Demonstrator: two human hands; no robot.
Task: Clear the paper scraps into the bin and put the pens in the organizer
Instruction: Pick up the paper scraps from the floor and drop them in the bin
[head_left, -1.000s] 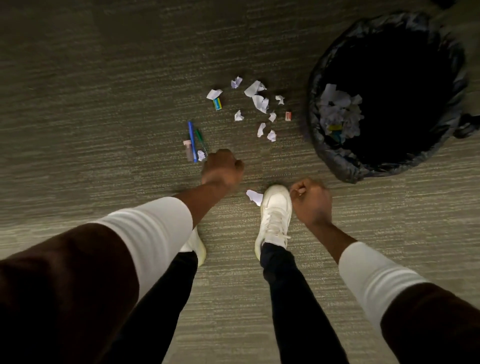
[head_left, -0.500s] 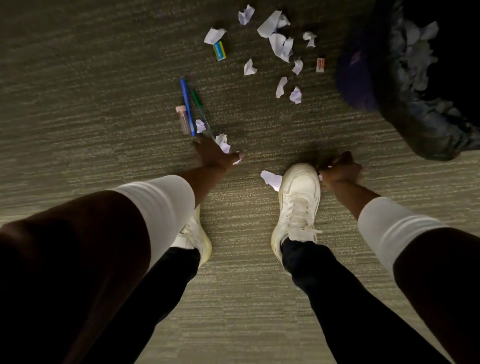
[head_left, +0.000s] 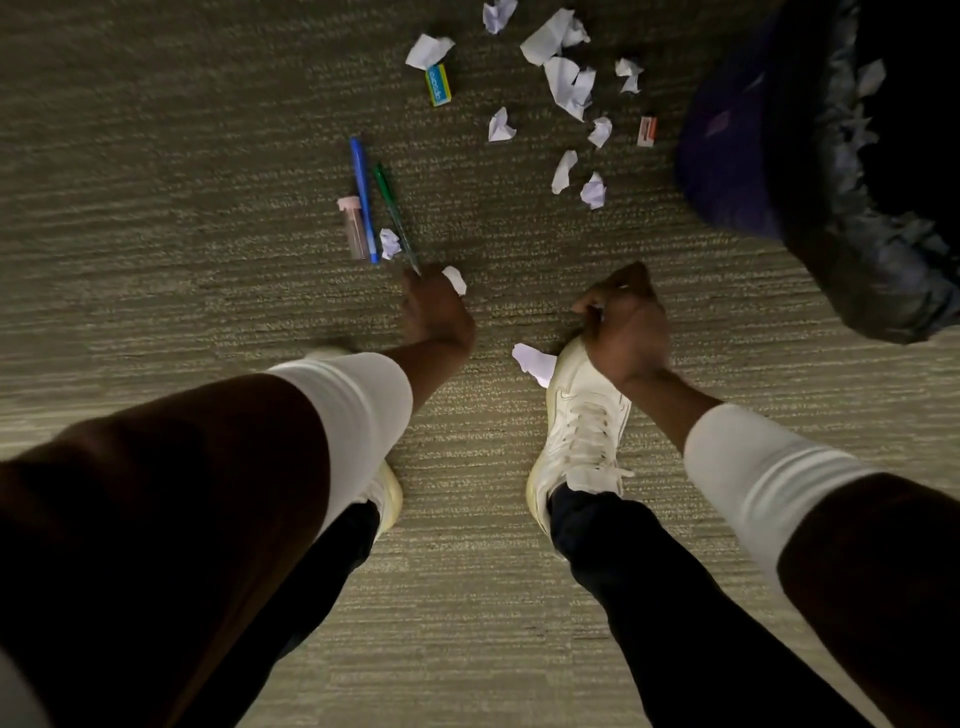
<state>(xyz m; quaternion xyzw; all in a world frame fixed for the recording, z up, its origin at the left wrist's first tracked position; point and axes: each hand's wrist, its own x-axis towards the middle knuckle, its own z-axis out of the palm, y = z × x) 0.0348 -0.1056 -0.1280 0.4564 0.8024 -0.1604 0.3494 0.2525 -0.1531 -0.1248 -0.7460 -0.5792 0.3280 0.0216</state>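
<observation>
Right hand (head_left: 621, 325) has lifted off the carpet, fisted (contents unclear). Left hand (head_left: 439, 312) pinches a crumpled white paper scrap (head_left: 454, 279). Black-lined bin (head_left: 852, 208) holds some scraps already; plenty left, and blue pen (head_left: 362, 200) and green pen (head_left: 395, 215) are untouched.

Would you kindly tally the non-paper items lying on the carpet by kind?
Pens: 2, a blue pen and a green pen
Tubes: 1, a pink tube
Small boxes: 2, a blue-yellow box and an orange box
Total: 5
</observation>
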